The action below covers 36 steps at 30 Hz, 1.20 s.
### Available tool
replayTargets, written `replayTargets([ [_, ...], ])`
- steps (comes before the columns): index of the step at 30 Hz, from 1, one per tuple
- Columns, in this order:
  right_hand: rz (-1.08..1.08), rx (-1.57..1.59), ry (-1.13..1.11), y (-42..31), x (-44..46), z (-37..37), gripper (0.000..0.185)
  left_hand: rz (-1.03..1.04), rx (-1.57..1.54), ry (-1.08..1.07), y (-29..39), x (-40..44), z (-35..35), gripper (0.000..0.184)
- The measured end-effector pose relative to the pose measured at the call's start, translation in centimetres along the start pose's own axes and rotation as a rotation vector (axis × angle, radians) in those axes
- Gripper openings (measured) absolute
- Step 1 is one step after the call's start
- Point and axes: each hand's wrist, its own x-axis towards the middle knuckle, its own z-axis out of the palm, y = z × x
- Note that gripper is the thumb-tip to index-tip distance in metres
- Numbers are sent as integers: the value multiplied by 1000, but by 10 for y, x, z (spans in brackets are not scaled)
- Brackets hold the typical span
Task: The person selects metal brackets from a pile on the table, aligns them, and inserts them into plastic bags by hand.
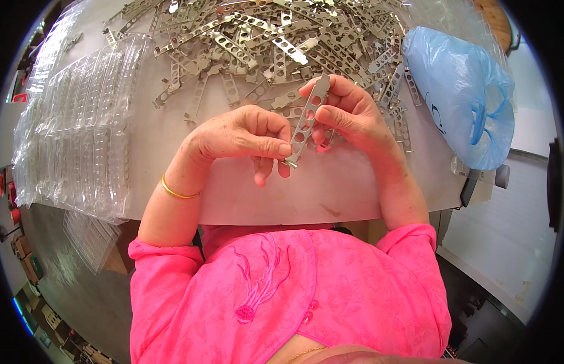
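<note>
A flat metal bracket (304, 123) with a row of round holes and a bent tab at its lower end is held up at a slant between my hands. My left hand (248, 136) pinches its lower end between thumb and index finger, the other fingers curled below. Around the upper part of the same bracket, my right hand (355, 118) is closed, thumb in front and fingers behind. Some of the right fingers are partly hidden by the bracket. Just beyond both hands lies a large pile of similar metal brackets (233, 48), overlapping at many angles.
Stacked clear plastic trays (88, 130) stand on the left of the white table (251, 200). A tied blue plastic bag (461, 91) sits at the right edge. More clear plastic (443, 18) lies behind it. Another clear tray (91, 239) is below the table's left edge.
</note>
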Motion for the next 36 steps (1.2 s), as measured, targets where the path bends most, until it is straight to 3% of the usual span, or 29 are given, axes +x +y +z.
replayTargets([
  [31,37,-18,1,-1,-1,1,33,0,8,11,2,-1,2,22],
  [36,47,-49,12,-4,-2,3,30,85,-14,84,0,-1,2,21],
])
